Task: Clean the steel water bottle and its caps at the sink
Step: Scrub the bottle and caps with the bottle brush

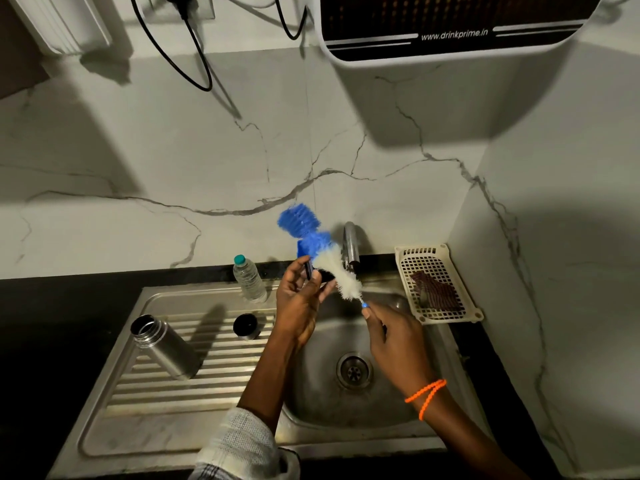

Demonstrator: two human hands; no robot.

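The open steel water bottle (pixel 164 348) stands on the ribbed drainboard at the left, mouth up. A black-topped steel cap (pixel 246 326) sits on the drainboard to its right. My left hand (pixel 299 299) is over the basin's left edge, fingers closed on a small dark cap (pixel 320 274). My right hand (pixel 394 336) grips the handle of a bottle brush (pixel 313 249) with blue and white bristles. The brush points up and left, its white bristles touching the dark cap.
The steel sink (pixel 349 407) has its drain in the middle and a chrome tap (pixel 350 245) behind. A clear plastic bottle (pixel 248 279) with a teal cap stands at the back rim. At the right, a cream perforated tray (pixel 437 284) holds a brown scrubber. Cables hang above.
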